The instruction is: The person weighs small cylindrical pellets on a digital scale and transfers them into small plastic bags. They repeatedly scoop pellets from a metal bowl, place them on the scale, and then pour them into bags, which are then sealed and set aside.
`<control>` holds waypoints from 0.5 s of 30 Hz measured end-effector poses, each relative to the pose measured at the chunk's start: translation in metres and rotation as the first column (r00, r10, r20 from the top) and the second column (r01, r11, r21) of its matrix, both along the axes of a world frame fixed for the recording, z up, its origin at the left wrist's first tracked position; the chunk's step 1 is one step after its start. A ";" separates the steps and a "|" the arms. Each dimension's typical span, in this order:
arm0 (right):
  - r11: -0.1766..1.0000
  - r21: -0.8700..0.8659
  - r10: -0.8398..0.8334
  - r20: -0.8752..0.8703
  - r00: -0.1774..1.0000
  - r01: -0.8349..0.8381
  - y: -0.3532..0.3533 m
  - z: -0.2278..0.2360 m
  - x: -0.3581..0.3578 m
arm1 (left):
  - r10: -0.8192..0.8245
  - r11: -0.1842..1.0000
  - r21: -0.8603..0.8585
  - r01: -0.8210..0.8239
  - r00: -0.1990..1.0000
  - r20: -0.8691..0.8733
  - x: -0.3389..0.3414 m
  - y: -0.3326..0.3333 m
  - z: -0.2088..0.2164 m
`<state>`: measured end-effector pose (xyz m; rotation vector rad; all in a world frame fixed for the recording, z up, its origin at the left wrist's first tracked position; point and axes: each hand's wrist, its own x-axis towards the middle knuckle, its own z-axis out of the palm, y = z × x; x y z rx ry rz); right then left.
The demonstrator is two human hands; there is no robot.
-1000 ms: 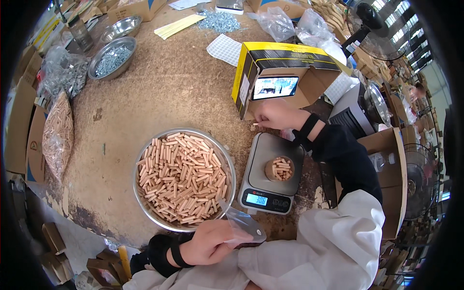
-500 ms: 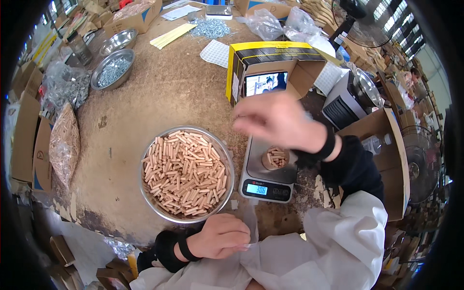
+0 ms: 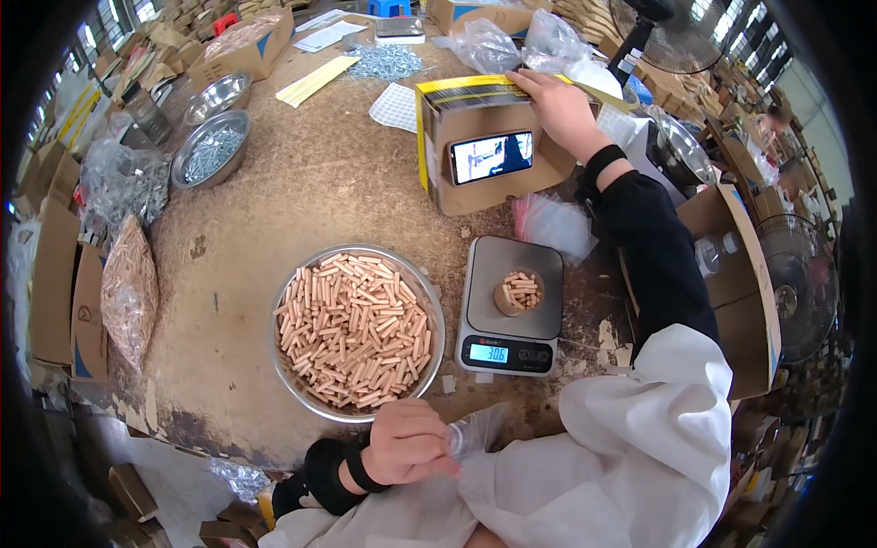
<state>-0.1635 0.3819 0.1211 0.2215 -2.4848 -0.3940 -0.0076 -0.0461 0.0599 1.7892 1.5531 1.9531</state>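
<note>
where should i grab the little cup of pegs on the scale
Probably grip the cup around its outer wall, coming from the person's right: it looks round and upright on the scale, pegs fill its open top, and the big bowl stands to its left.

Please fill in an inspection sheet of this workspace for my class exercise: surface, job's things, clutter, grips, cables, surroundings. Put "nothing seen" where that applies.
Surface: brown worktable, worn, with dark stained patches near the front edge.
Job's things: round metal bowl full of wooden dowels; lit digital scale bearing a small cup of dowels.
Clutter: clear bags beyond the scale; pile of metal pieces; yellow strips; phone inside an open yellow-and-black box.
Grips: left grip holds a thin clear bag; right grip touches the box's top, whether clasping is unclear.
Cables: nothing seen.
Surroundings: two fans at right; cardboard boxes on both sides.
</note>
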 end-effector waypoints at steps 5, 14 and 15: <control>0.971 0.048 -0.233 -0.014 0.972 0.233 -0.021 -0.006 -0.003 | 0.166 0.986 -0.056 -0.156 0.915 0.367 0.020 -0.002 -0.009; 0.945 0.001 -0.326 0.035 0.945 0.326 -0.039 0.004 0.003 | 0.011 1.000 -0.021 0.007 0.695 0.719 0.026 0.005 -0.009; 0.954 0.053 -0.291 -0.049 0.955 0.294 -0.042 0.007 0.015 | 0.031 0.999 -0.033 -0.012 0.768 0.640 0.023 0.005 -0.011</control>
